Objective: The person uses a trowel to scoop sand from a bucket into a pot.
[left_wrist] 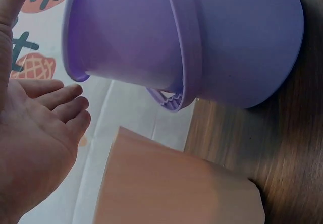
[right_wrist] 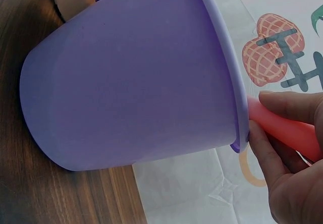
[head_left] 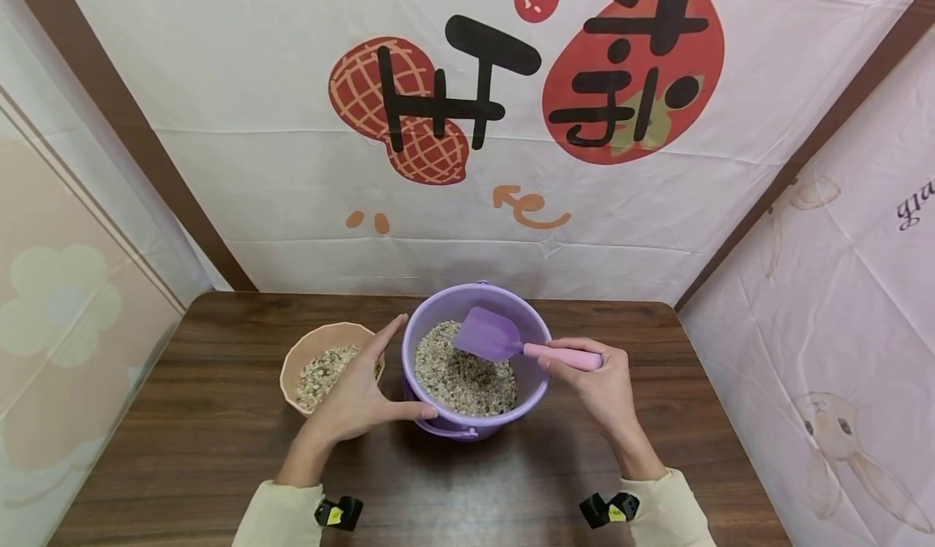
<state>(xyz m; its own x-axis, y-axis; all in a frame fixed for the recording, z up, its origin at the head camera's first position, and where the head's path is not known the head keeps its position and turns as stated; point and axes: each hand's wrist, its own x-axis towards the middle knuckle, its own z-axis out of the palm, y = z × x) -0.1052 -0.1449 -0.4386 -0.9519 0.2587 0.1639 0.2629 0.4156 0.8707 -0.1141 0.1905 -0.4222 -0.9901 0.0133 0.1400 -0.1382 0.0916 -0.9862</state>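
A purple bucket (head_left: 536, 320) stands upright on the table, partly filled with pale speckled grains (head_left: 460, 376). My right hand (head_left: 602, 385) holds a small shovel by its pink handle (right_wrist: 287, 125) at the bucket's right rim. The shovel's purple blade (head_left: 488, 334) is over the grains inside; whether it touches them I cannot tell. On the left side, my left hand (head_left: 358, 397) spreads its thumb and fingers around the bucket's rim, the thumb at the near edge. Seen from the left wrist, the fingers (left_wrist: 65, 100) are extended beside the rim and hold nothing.
A peach-coloured bowl (head_left: 292, 368) with similar grains stands left of the bucket, partly behind my left hand. The bucket's handle (left_wrist: 184, 42) hangs down its side. A printed white cloth (head_left: 621, 239) rises behind the wooden table (head_left: 204, 417), with more cloth at both sides.
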